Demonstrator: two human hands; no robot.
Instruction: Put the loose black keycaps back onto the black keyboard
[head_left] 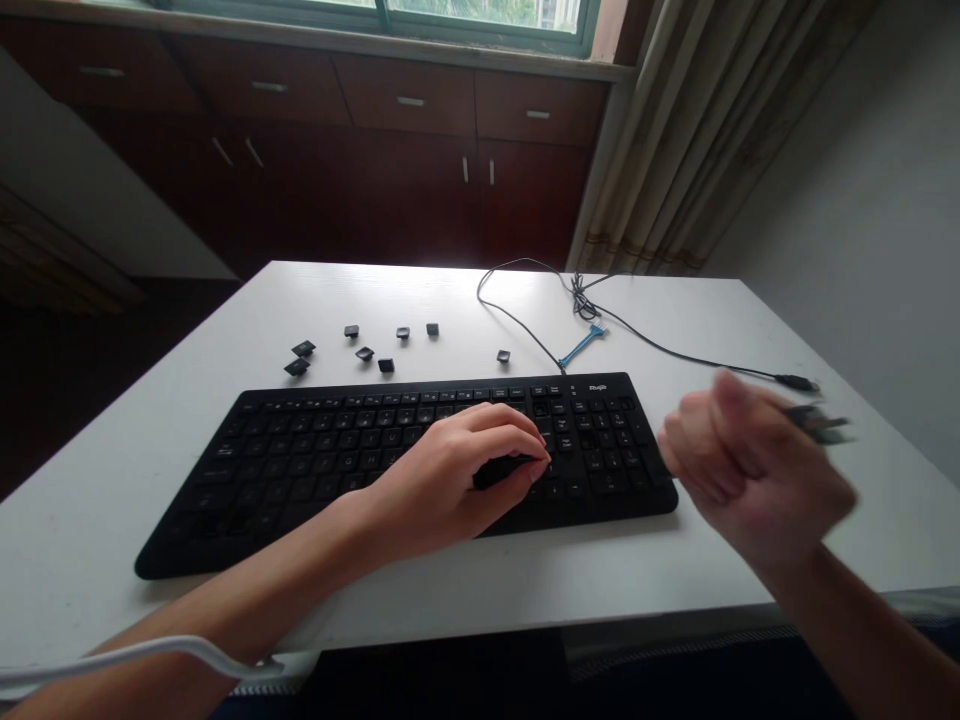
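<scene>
Looks partway: eight keycaps (pixel 386 366) loose on the bench (pixel 600 575) behind your keyboard (pixel 330 440), some sockets (pixel 541 409) bare, most keys seated. Your left hand (pixel 461 470) has fingertips together over the keyboard; can't tell if they pinch anything. Your right hand (pixel 757 470) is fisted around a blurred dark object (pixel 817 424).

Room left, bumps behind
You can reach left of the keyboard (pixel 367 440); loose keys (pixel 364 354), a blue tool (pixel 580 346) and a cord (pixel 583 298) block the back.
</scene>
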